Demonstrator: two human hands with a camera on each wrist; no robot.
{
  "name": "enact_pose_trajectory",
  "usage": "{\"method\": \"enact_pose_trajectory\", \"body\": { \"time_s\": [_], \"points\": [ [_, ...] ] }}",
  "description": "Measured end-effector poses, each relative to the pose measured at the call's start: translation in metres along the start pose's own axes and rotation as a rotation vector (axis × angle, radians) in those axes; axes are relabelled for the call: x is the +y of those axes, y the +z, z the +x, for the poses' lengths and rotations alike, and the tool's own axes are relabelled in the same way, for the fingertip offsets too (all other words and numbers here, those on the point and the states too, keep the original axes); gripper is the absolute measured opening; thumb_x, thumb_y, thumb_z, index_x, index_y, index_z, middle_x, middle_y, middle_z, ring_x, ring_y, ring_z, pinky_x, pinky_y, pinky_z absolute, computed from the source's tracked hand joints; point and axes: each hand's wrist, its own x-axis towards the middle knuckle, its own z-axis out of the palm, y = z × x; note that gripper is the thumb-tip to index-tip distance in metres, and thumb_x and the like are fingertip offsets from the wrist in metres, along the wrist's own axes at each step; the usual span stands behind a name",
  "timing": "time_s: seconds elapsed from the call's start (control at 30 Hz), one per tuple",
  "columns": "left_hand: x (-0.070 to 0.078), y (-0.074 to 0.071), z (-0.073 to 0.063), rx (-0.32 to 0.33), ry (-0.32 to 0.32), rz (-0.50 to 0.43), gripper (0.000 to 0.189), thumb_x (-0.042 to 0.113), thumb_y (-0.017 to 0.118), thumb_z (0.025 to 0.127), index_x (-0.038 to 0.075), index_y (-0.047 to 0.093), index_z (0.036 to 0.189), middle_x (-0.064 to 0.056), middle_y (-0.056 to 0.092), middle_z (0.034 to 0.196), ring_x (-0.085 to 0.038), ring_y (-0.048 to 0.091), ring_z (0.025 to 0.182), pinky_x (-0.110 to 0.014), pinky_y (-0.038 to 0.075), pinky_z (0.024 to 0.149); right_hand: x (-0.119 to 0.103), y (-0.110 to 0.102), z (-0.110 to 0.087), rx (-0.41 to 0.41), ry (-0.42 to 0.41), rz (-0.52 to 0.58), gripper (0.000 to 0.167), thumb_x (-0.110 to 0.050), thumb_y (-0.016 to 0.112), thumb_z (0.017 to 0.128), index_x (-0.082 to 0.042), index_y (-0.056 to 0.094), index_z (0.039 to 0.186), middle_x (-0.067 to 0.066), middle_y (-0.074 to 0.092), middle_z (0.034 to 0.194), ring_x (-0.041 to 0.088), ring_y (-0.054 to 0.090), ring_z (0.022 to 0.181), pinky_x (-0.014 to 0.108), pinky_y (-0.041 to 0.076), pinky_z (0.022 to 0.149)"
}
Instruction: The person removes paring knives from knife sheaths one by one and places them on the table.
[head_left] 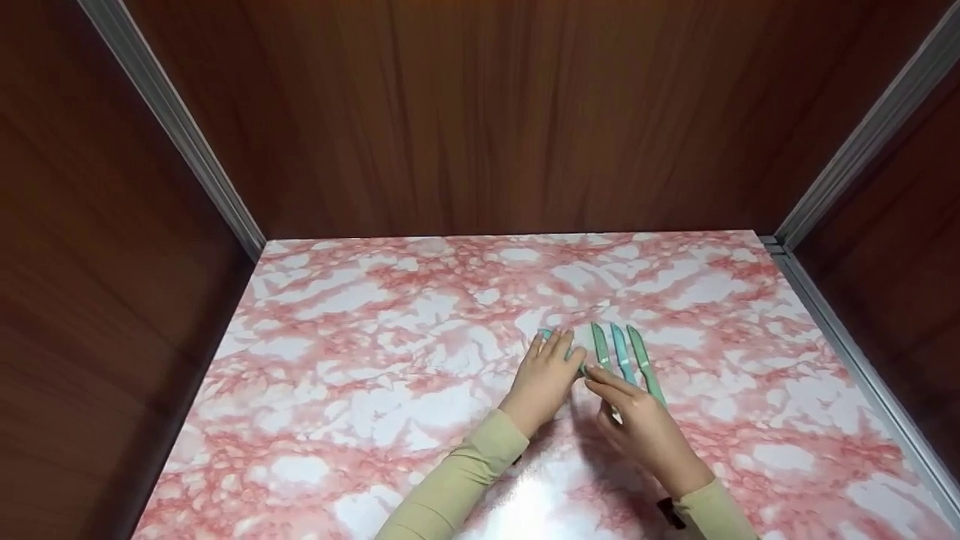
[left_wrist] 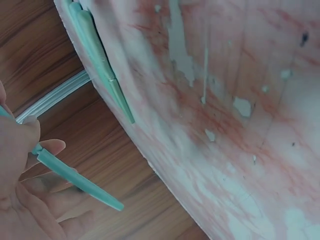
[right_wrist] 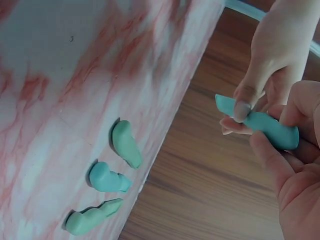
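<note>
Left hand [head_left: 544, 381] pinches a knife [left_wrist: 80, 180], outer fingers loosely extended; right hand [head_left: 643, 421] pinches its handle [right_wrist: 274, 132]. Three knives [head_left: 622, 354] lie apart, well inside the table's [head_left: 360, 405] edges.

Head view high, looking down; wrist views close, tilted; knives [head_left: 622, 351] shared.

Brown wood-grain back wall [head_left: 480, 120] across the top; matching left wall [head_left: 90, 262] and right wall [head_left: 900, 262] at the sides. Grey left post [head_left: 173, 120] and right post [head_left: 885, 120] in the upper corners. Red-and-white marbled table [head_left: 337, 360] below, glare [head_left: 525, 510] bottom centre.
</note>
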Motion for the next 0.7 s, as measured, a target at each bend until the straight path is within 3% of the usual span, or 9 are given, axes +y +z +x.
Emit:
{"method": "enact_pose_trajectory", "body": {
  "time_s": [0.33, 0.7],
  "points": [
    [-0.002, -0.008, -0.014, 0.028, 0.016, 0.015, 0.023, 0.028, 0.059, 0.094, 0.018, 0.055, 0.113, -0.012, 0.045, 0.142, -0.03, 0.038, 0.134, -0.047, 0.026, 0.111, -0.004, -0.003, -0.008, 0.078, -0.121, 0.02, 0.049, 0.016, 0.067, 0.072, 0.0, 0.066, 0.118, 0.009, 0.055, 0.133, 0.025, 0.058, 0.114, 0.021, 0.051, 0.081],
    [-0.003, -0.011, -0.026, 0.12, 0.057, 0.122, 0.023, 0.025, 0.059, 0.093, 0.016, 0.053, 0.113, -0.009, 0.048, 0.136, -0.03, 0.039, 0.132, -0.048, 0.027, 0.11, -0.01, -0.013, -0.013, 0.055, -0.148, 0.045, 0.051, 0.018, 0.067, 0.072, -0.002, 0.066, 0.118, 0.009, 0.056, 0.132, 0.026, 0.058, 0.114, 0.02, 0.05, 0.083]
  ]
}}
